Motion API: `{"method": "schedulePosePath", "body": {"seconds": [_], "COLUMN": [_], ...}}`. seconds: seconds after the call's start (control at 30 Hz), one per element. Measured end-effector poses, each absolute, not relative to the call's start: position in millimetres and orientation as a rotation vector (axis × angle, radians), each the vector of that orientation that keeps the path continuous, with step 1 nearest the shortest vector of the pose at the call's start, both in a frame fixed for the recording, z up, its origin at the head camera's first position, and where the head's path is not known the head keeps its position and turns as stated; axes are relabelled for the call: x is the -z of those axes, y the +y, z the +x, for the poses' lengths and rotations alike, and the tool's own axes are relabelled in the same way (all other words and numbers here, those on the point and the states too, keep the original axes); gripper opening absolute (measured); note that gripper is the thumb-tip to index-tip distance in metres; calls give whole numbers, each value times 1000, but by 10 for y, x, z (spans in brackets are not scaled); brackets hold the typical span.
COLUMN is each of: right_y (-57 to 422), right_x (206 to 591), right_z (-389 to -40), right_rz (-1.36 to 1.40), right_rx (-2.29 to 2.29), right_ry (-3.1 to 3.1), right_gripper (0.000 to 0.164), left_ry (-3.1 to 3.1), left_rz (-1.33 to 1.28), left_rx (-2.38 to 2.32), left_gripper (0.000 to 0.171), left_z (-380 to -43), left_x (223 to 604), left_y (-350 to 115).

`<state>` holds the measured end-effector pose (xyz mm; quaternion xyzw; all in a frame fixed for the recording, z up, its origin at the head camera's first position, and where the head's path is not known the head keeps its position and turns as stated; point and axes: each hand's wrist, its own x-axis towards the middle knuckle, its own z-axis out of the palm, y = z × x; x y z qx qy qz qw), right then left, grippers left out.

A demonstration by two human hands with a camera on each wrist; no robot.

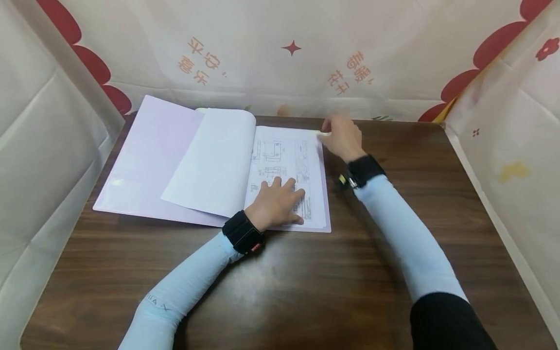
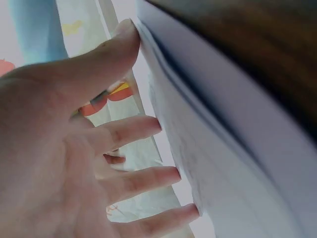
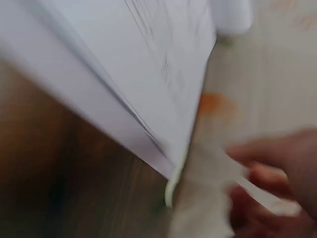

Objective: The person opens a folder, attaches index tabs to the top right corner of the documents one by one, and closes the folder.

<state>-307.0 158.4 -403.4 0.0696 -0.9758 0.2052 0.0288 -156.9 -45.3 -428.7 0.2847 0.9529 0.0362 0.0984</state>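
Presently, folder (image 1: pixel 140 165) lies spread on table (image 1: pixel 306 291) | our left hand (image 1: pixel 276 203) rests on the page (image 1: pixel 288 160), fingers splayed | our right hand (image 1: pixel 344 136), blurred, is beside the tab (image 3: pixel 172 187) at its top corner; whether it grips, we cannot tell | we judge page light, limp, easily creased, folder stiffer, slick: pinch page by outer corner

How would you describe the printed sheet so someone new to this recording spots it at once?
On the dark wooden table lies an open pale-purple folder. The printed sheet is on the folder's right side, the left hand spread over its lower part. Fine line drawings and text set it apart from the blank white page turned over to its left.
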Motion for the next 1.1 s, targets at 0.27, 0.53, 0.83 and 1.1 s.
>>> {"method": "schedulePosePath", "body": {"seconds": [0.27,0.53,0.83,1.1], "right_y": [1819,1806,1792,1847], "right_x": [4276,4404,4439,4262], "right_z": [-1974,-1713,-1781,-1732], "right_rz": [950,1014,1017,933], "right_rx": [-552,-598,-565,-671], "right_ry": [-3091,-3055,-2987,-2907], "right_gripper": [59,69,46,46], "left_ry": [2817,2818,2745,2972], "left_rz": [860,876,948,1031], "left_rx": [-94,-95,-286,-411], "left_gripper": [80,87,57,10], "left_z": [-1550,-1598,-1596,-1313], "left_x": [4300,4283,4201,4193], "left_y": [-443,-465,-578,-692]}}
